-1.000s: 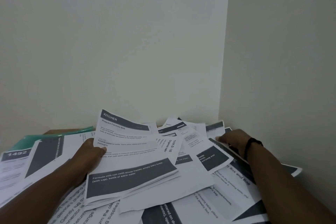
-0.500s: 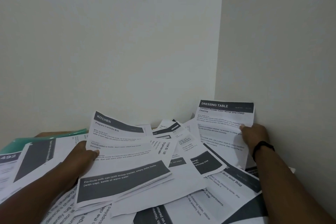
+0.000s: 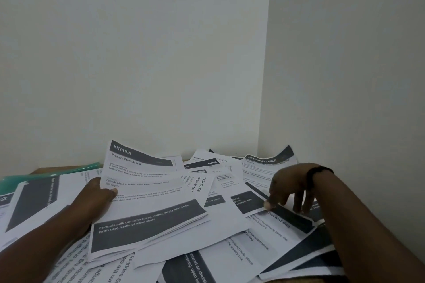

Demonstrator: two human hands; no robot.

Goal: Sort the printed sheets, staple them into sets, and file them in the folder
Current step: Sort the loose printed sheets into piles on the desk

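My left hand [image 3: 96, 200] grips a small stack of printed sheets [image 3: 147, 202] by its left edge, thumb on top; the top sheet is headed "KITCHEN". The stack is tilted up above a loose pile of printed sheets [image 3: 230, 250] that covers the table. My right hand [image 3: 289, 187] hangs over the right side of the pile, fingers pointing down, fingertips touching a sheet with a dark band. Just behind it the "DRESSING TABLE" sheet [image 3: 264, 165] lies on the pile near the wall corner. A green folder [image 3: 53, 173] shows at the far left, partly under sheets.
The brown table edge [image 3: 43, 170] shows at the back left. Two pale walls meet in a corner [image 3: 264, 99] right behind the pile. Overlapping sheets reach the near edge of the view.
My right hand lifted the "DRESSING TABLE" sheet, then let it drop at the back right, and has come down on the pile. My left hand kept hold of the stack.
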